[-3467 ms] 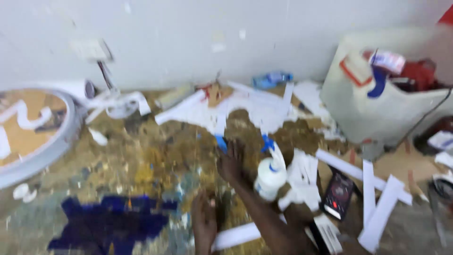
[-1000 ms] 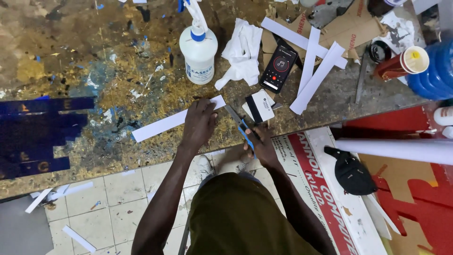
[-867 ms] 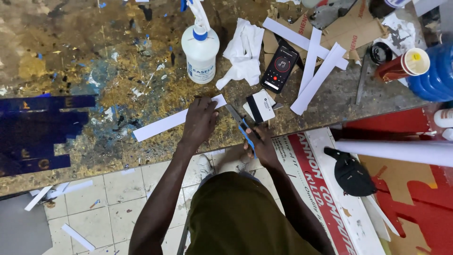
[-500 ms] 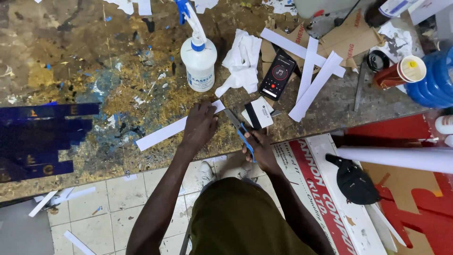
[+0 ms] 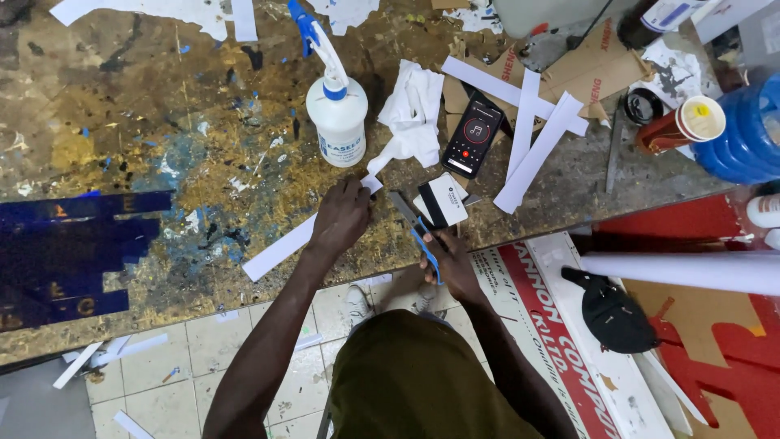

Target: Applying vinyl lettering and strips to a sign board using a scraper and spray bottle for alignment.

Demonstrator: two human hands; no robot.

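A white spray bottle (image 5: 339, 118) with a blue-printed label stands at upper centre; a red-and-white sign board (image 5: 569, 325) lies lower right. The left hand (image 5: 341, 218) presses flat on a long white paper strip (image 5: 280, 248) at centre of the paint-flecked surface (image 5: 162, 122). The right hand (image 5: 445, 258), just right, is closed around a blue-handled knife (image 5: 414, 228).

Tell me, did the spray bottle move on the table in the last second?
No. The spray bottle stands where it was, just left of the white rag and the phone; only the camera shifted.
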